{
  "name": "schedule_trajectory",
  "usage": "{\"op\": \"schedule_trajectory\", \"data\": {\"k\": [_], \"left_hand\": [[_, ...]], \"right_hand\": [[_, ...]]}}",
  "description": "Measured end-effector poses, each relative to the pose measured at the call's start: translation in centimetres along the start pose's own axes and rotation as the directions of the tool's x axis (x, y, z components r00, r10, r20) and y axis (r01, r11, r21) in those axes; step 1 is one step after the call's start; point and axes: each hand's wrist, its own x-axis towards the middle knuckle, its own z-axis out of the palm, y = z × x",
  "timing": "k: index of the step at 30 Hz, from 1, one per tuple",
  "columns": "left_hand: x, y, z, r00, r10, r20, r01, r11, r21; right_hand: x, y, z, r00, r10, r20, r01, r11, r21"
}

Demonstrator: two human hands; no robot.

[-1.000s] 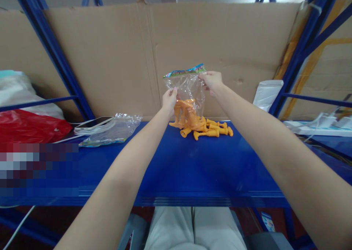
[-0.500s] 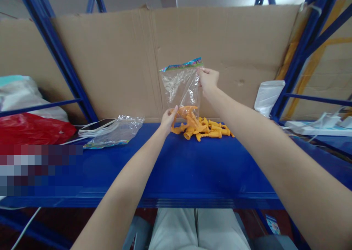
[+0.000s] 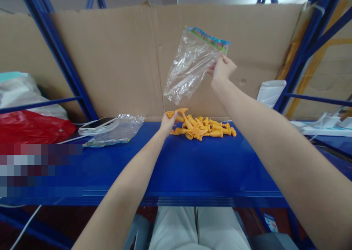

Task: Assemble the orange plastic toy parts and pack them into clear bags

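Observation:
My right hand [image 3: 222, 69] pinches the corner of a clear plastic bag [image 3: 189, 63] below its blue and green printed top strip. The bag hangs tilted in the air in front of the cardboard and looks flat, with no orange pieces in it. Lower down, my left hand [image 3: 167, 122] is closed on an orange plastic piece [image 3: 172, 114] at the left end of a pile. That pile of several orange plastic pieces [image 3: 207, 128], some with ribbed handle-like shafts, lies on the blue shelf [image 3: 192, 169]. Overlaps hide their exact shapes.
On the left lie another clear bag [image 3: 118, 131], a white cable [image 3: 96, 130], a phone-like dark slab [image 3: 100, 122] and a red plastic bag [image 3: 35, 127]. A cardboard wall [image 3: 110, 59] closes the back. A power strip [image 3: 321, 127] sits at the right.
My right hand has lifted the bag up and to the right, away from the orange pieces. The pieces that were inside or behind its bottom now lie uncovered in the pile.

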Motion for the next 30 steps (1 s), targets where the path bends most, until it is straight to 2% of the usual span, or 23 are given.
{"op": "schedule_trajectory", "data": {"k": [1, 2, 6, 10, 14, 18, 21, 23, 24, 27, 30], "left_hand": [[0.1, -0.1, 0.0, 1.0, -0.005, -0.029, 0.005, 1.0, 0.021], [0.2, -0.2, 0.0, 0.998, -0.01, -0.057, 0.012, 0.999, 0.042], [0.5, -0.8, 0.1, 0.988, -0.075, -0.136, 0.089, 0.991, 0.102], [1.0, -1.6, 0.2, 0.966, -0.171, -0.195, 0.193, 0.976, 0.099], [1.5, -2.5, 0.2, 0.966, -0.224, -0.131, 0.243, 0.956, 0.163], [1.5, -2.9, 0.0, 0.977, -0.212, -0.029, 0.205, 0.893, 0.401], [1.1, -2.7, -0.3, 0.978, -0.197, -0.067, 0.193, 0.734, 0.651], [0.6, -2.3, -0.4, 0.986, -0.128, -0.107, 0.165, 0.648, 0.743], [0.4, -2.1, -0.5, 0.992, -0.071, -0.105, 0.126, 0.645, 0.754], [-0.1, -1.2, -0.3, 0.993, 0.1, -0.068, -0.027, 0.734, 0.679], [-0.3, -0.3, 0.0, 0.985, 0.142, -0.101, -0.061, 0.826, 0.561]], "right_hand": [[-0.1, -0.5, -0.5, 0.987, 0.065, -0.146, -0.058, 0.997, 0.056], [-0.3, -1.0, -1.1, 0.965, 0.112, -0.236, -0.087, 0.99, 0.113], [-1.1, -1.6, -4.2, 0.917, 0.203, -0.343, -0.149, 0.973, 0.179], [-2.9, -0.2, -7.8, 0.889, 0.29, -0.354, -0.234, 0.953, 0.192], [-6.2, 1.8, -11.0, 0.827, 0.406, -0.39, -0.355, 0.913, 0.2], [-9.2, 3.2, -13.2, 0.754, 0.536, -0.379, -0.458, 0.843, 0.281], [-10.3, 3.8, -14.0, 0.705, 0.634, -0.319, -0.552, 0.772, 0.315], [-10.7, 3.8, -14.2, 0.7, 0.663, -0.264, -0.587, 0.746, 0.316], [-10.8, 3.8, -14.2, 0.706, 0.667, -0.238, -0.594, 0.741, 0.313], [-11.1, 3.7, -13.9, 0.726, 0.657, -0.202, -0.591, 0.747, 0.305], [-11.4, 3.9, -13.5, 0.77, 0.608, -0.191, -0.553, 0.787, 0.275]]}}
